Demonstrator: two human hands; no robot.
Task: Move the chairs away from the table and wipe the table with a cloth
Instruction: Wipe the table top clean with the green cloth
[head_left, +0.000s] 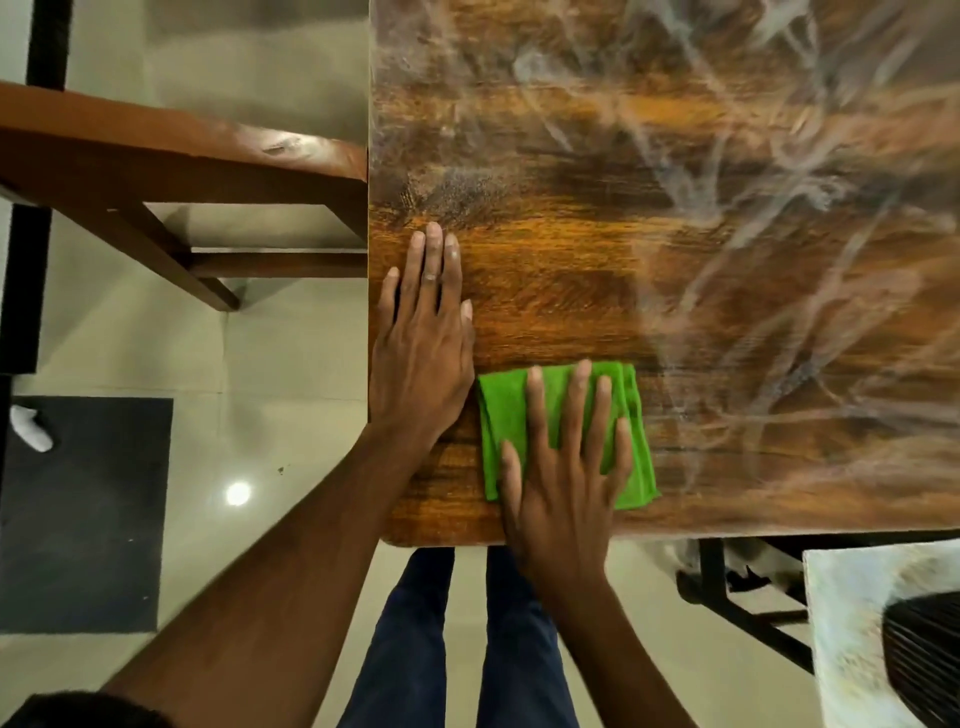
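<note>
The right hand (563, 478) lies flat on a folded green cloth (519, 415), palm down, with all fingers straight and spread; nothing is curled around the fabric. The cloth rests on the table (649, 234) near the corner closest to the person, a little in from both the near edge and the left edge. The left hand (423, 343) lies flat on the bare wood just to the left of the cloth, beside the left edge of the table, fingers straight and close together, holding nothing. The tabletop is dark wood grain; whitish smeared streaks cover its right and far portions, while the area around both hands shows fewer streaks. 1 wooden chair (171, 171) stands to the left of the table, its seat edge against or just beside the table's left edge; contact cannot be confirmed. A dark mat (83, 514) lies on the pale tiled floor (291, 364) at lower left. The person's legs in dark trousers (410, 649) stand below the near table edge. A black metal frame (727, 587) is visible under the table at right.
</note>
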